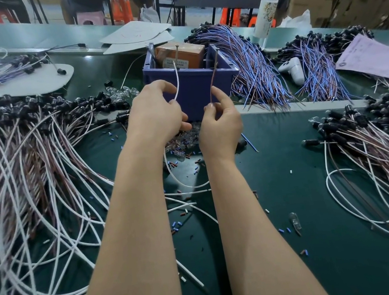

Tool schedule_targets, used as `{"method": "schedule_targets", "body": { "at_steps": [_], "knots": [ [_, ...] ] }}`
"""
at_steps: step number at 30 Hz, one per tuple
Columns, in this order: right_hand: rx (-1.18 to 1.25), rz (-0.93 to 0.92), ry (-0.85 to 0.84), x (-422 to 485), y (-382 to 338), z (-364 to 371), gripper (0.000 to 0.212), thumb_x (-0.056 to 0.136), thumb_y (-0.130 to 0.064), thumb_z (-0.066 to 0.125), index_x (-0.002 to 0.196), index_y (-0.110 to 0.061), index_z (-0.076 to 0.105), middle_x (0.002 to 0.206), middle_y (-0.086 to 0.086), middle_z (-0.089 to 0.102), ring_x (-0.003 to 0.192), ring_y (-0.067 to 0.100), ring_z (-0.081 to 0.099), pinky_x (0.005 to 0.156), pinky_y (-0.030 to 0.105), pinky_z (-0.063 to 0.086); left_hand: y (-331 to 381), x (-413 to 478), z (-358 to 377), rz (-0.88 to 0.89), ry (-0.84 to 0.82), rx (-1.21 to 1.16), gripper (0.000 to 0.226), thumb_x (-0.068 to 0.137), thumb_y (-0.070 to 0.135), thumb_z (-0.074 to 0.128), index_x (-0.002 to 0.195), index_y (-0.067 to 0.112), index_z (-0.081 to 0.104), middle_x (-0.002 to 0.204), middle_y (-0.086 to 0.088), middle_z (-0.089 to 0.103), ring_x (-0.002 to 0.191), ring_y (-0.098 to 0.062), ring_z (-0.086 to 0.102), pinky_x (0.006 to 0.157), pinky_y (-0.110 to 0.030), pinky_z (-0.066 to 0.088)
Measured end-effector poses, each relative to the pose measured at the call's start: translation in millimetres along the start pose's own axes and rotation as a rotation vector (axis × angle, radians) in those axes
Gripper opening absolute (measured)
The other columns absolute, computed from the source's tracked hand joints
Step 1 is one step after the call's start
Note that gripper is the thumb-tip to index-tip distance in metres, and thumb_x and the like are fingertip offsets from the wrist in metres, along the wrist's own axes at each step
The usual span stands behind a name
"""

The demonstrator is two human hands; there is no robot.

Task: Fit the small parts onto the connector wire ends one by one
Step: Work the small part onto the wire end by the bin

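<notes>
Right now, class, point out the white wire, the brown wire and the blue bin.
white wire (177, 78): head view, upright stretch.
brown wire (212, 78): head view, upright stretch.
blue bin (194, 86): head view, front wall.

- Two hands are counted: left hand (157, 110), right hand (219, 123).
- Two single wires are held: one white wire (177, 83) in the left hand, one brown wire (213, 78) in the right.
- One purple bin (191, 84) with one orange box (181, 52) inside is seen just beyond the hands.
- Beyond the right hand, one bottle (266, 11), one white controller (294, 70) and one pink sheet (373, 57) are counted.
- The small sleeves (177, 224) scattered under the hands cannot be counted.
</notes>
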State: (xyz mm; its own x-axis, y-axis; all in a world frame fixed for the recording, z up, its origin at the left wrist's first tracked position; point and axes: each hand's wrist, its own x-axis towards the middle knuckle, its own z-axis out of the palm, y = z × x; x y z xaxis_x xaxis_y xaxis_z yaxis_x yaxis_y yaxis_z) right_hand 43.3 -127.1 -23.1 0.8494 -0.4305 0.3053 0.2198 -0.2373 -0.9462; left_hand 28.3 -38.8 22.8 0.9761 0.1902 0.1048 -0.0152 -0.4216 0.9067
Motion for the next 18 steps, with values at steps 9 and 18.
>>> {"method": "schedule_targets", "body": {
  "at_steps": [9,18],
  "knots": [
    [-0.031,0.0,-0.032,0.1,3.9,0.9,0.04,0.097,-0.006,0.043,0.134,-0.017,0.053,0.111,0.011,0.062,0.101,0.021,0.057,0.085,0.025,0.044,-1.8,1.4,1.8,0.014,0.003,0.015,0.028,0.097,0.007,0.041,0.118,0.021,0.052,0.076,-0.002,0.07,0.062,-0.012,0.07,0.07,-0.031,0.055],
    [-0.016,-0.002,-0.018,0.4,3.6,1.6,0.04,0.096,-0.005,0.042,0.132,-0.018,0.055,0.109,0.013,0.062,0.098,0.022,0.058,0.082,0.024,0.043,-3.5,3.7,2.5,0.03,-0.006,0.01,0.026,0.096,0.008,0.041,0.113,0.024,0.052,0.074,-0.001,0.069,0.058,-0.01,0.069,0.064,-0.028,0.053]
  ]
}}
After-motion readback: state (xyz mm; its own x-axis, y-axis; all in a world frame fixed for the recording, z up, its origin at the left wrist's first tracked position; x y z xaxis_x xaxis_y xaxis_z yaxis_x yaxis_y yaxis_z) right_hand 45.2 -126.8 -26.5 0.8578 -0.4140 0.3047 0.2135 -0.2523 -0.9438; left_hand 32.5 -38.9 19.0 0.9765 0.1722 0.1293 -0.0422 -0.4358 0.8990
